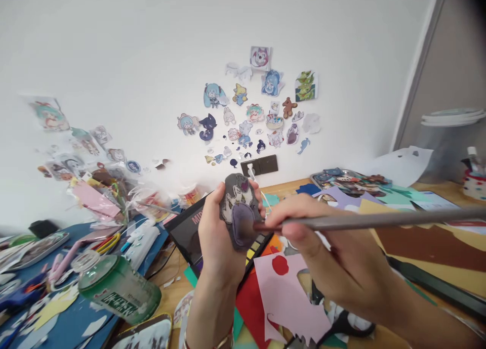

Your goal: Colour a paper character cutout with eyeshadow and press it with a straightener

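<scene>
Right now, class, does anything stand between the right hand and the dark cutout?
Only the slender tool gripped by the right hand, its tip at the purple patch on the cutout; contact is unclear. Nothing else visible intervenes.

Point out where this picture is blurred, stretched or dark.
In the head view, the slim stick in the right hand looks soft, its tip smeared; in the head view, the far-left wall pictures look soft and stretched; in the head view, the top right corner goes dark, while the white wall looks softly lit.
</scene>
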The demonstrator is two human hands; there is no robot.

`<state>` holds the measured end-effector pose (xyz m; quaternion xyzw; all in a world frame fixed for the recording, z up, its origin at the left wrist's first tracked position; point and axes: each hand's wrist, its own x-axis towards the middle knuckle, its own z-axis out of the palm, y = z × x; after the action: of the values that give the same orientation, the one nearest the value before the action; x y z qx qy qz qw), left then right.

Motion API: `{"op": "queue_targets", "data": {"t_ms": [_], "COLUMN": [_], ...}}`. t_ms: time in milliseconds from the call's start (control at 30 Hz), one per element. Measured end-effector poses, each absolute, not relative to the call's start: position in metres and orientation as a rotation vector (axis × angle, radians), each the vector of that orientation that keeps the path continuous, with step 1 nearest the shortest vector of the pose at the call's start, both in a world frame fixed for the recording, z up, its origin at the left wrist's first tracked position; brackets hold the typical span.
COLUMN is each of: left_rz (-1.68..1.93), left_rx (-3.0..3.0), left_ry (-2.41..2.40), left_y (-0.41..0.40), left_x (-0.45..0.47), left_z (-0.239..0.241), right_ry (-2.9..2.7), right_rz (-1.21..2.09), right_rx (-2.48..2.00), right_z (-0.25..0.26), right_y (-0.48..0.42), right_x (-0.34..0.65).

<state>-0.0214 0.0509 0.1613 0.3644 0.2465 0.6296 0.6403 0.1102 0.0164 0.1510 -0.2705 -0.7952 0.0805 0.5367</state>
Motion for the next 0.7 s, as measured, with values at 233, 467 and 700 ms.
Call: {"op": "queue_targets", "data": {"t_ms": [233,467,700], "left_rz": [1.412,1.398,1.402], "left_rx": [0.82,0.856,0.879], "left_ry": [0.547,0.485,0.533], "left_y": [0.055,0.057,0.062], "left_x": [-0.019,-0.019,-0.019], "left_z": [0.158,0.156,0.156], "right_ry": [-1.962,-1.966,-2.022], "right_rz": [0.243,0.202,0.34], "right_rx": [-0.69,-0.701,-0.744], "right_z": [0.15,0.149,0.15], "right_y": [0.018,0.019,0.02], "right_x": [0.108,0.107,0.107]}}
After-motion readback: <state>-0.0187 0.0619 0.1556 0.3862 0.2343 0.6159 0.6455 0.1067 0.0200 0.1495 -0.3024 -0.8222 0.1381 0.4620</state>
